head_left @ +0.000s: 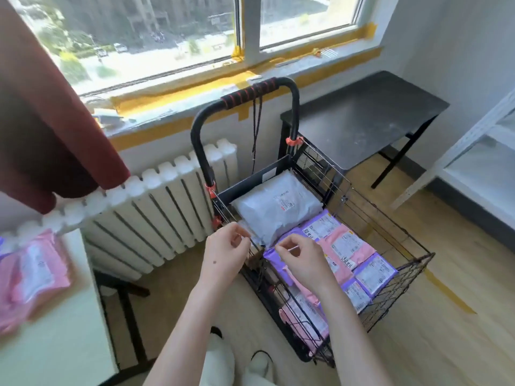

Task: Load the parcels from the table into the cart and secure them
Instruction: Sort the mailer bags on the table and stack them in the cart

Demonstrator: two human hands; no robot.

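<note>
The left hand (227,247) and right hand (301,259), at the cart's (390,307) nine-o'clock rim, each pinch a thin strand (289,247) with curled fingers, the parcels (345,246) lying at their two o'clock.

Left hand (227,246) and right hand (302,259) pinch a thin strand (288,248) over the parcel-filled cart (427,255).

A: Views?
B: One only, head-worn, wide-angle.
A: Facing?
B: Forward and steeply down, close above near rim of cart (245,182). Window (167,37) beyond cart, white table (55,344) left of cart, black table (362,115) beyond cart, to right.
</note>
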